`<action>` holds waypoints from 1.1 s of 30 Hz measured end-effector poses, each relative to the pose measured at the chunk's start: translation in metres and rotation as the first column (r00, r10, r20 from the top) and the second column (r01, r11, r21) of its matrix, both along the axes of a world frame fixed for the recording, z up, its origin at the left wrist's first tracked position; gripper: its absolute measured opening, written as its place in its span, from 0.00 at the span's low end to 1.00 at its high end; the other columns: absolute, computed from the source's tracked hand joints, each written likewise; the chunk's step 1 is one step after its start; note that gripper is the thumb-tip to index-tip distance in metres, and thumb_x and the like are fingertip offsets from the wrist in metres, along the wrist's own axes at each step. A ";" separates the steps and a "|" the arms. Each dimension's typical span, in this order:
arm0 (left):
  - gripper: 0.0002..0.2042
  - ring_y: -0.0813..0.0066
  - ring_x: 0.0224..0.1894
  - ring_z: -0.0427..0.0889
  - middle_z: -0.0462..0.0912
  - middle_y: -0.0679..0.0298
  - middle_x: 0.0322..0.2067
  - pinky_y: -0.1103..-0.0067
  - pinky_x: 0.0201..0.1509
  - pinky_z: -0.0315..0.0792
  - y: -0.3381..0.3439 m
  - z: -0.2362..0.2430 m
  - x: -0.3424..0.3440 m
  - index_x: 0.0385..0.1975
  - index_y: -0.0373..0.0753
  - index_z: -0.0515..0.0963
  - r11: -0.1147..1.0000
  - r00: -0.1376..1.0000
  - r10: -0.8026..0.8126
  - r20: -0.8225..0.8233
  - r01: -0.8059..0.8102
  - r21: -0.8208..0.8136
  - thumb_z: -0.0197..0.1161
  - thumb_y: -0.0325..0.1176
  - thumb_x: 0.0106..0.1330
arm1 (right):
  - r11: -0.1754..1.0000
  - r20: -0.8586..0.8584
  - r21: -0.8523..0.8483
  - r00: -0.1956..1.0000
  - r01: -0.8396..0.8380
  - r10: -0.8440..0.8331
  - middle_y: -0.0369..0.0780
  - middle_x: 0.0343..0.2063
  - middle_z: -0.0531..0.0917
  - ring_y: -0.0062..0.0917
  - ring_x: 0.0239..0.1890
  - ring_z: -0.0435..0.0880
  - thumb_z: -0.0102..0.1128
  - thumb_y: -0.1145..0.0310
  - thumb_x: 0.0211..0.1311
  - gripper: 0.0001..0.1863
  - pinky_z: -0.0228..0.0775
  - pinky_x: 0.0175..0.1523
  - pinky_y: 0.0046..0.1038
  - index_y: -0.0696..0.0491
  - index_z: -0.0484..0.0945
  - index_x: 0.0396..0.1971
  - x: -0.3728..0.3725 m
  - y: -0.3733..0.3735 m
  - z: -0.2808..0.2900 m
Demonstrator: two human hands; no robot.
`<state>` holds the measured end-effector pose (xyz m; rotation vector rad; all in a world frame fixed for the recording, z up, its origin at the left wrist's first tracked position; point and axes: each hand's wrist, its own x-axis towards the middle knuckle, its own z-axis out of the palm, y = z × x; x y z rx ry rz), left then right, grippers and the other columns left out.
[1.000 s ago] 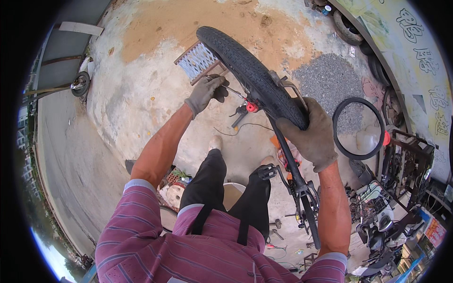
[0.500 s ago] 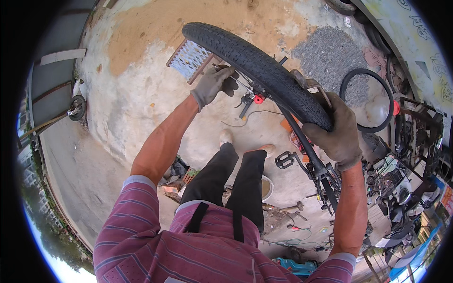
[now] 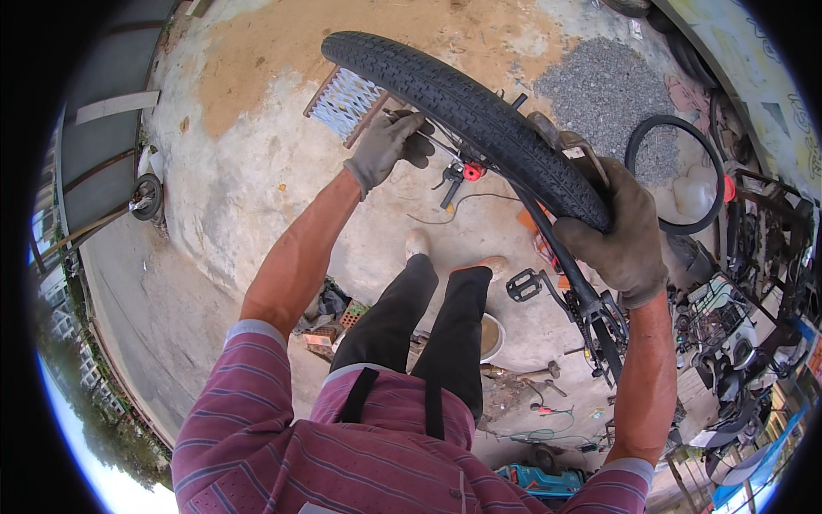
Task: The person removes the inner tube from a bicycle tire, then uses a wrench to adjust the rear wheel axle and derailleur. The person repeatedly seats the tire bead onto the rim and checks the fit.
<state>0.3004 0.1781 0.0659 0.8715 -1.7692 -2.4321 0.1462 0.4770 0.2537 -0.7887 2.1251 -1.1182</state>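
One brown-framed metal grille [image 3: 347, 104] shows at the left over the concrete floor [image 3: 257, 171], near the gloved left hand [image 3: 391, 147], its fingers pinching a thin metal rod [image 3: 442, 145]. The bicycle's black tyre [image 3: 479, 116] slants across the middle, a red part [image 3: 473, 171] just below it. The gloved right hand [image 3: 621, 236] clasps the tyre's lower right end, thumb on the near side, other fingers mostly hidden. Farther right, a ring-shaped loose tyre [image 3: 681, 229] sits beside grey gravel [image 3: 591, 94].

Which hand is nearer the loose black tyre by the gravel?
Right. In view, the right hand is just left of that loose tyre; the left hand is farther left.
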 end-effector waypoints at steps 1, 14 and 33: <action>0.19 0.63 0.29 0.87 0.85 0.53 0.30 0.69 0.34 0.85 -0.001 -0.002 0.001 0.47 0.27 0.79 0.998 1.000 0.018 -0.015 -0.017 0.060 0.55 0.41 0.79 | 1.000 0.009 -0.003 1.000 0.008 -0.008 0.46 0.36 0.85 0.31 0.38 0.87 0.78 0.59 0.40 0.35 0.77 0.47 0.32 0.62 0.79 0.50 0.000 0.000 0.001; 0.20 0.60 0.32 0.88 0.86 0.50 0.33 0.67 0.38 0.86 -0.019 -0.007 -0.002 0.48 0.26 0.77 0.976 0.997 -0.074 -0.022 0.077 0.202 0.57 0.43 0.79 | 1.000 0.030 0.027 0.999 0.013 -0.013 0.44 0.37 0.85 0.28 0.38 0.86 0.76 0.63 0.40 0.34 0.77 0.48 0.30 0.61 0.80 0.51 0.000 0.000 0.001; 0.17 0.55 0.32 0.89 0.87 0.46 0.34 0.59 0.42 0.87 -0.020 -0.062 0.001 0.48 0.27 0.76 0.918 0.991 0.103 -0.085 -0.062 0.392 0.57 0.39 0.78 | 0.995 0.095 0.098 0.995 -0.022 0.013 0.42 0.36 0.85 0.23 0.37 0.85 0.77 0.61 0.34 0.36 0.76 0.47 0.28 0.62 0.80 0.49 -0.007 -0.009 0.008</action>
